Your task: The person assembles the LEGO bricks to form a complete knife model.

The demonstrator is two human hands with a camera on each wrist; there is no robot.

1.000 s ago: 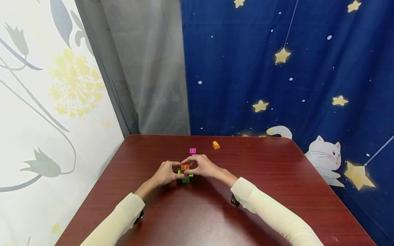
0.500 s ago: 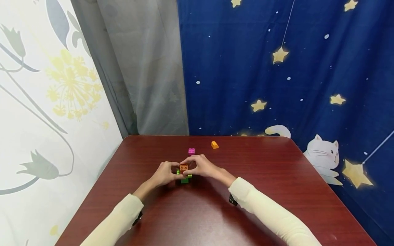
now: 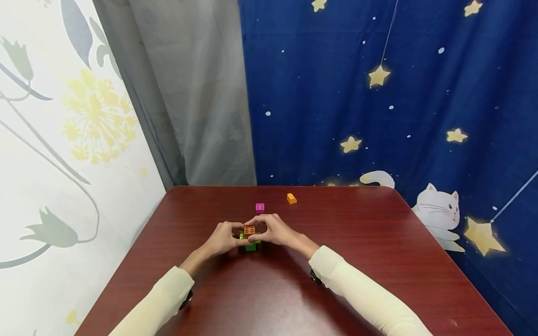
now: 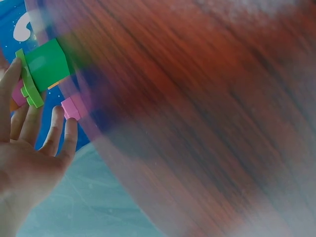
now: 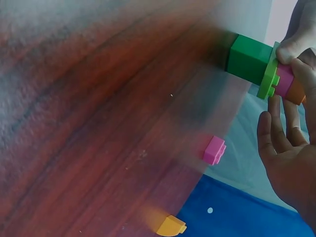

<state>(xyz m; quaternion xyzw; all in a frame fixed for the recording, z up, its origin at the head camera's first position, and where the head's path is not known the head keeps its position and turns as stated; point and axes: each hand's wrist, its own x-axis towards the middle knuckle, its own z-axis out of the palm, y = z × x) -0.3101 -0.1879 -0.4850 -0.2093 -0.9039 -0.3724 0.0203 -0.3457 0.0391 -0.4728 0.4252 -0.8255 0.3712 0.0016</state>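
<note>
Both hands are at a small stack of toy building bricks standing on the table. Its base is a dark green brick, with a flat lime green brick on it. Above these come a pink brick and, on top, an orange brick. From the left, my left hand holds the stack about its lime and pink layers, thumb in front. My right hand pinches the orange brick from the right, thumb in front and index finger behind. Fingers partly hide the upper layers.
Behind the stack lies a loose pink brick. A yellow-orange sloped brick lies farther right, near the far edge of the reddish-brown table. Grey and blue curtains hang behind the table.
The head view has shifted slightly, so everything appears a little farther left. Both hands stay at the stack with almost the same hold.
</note>
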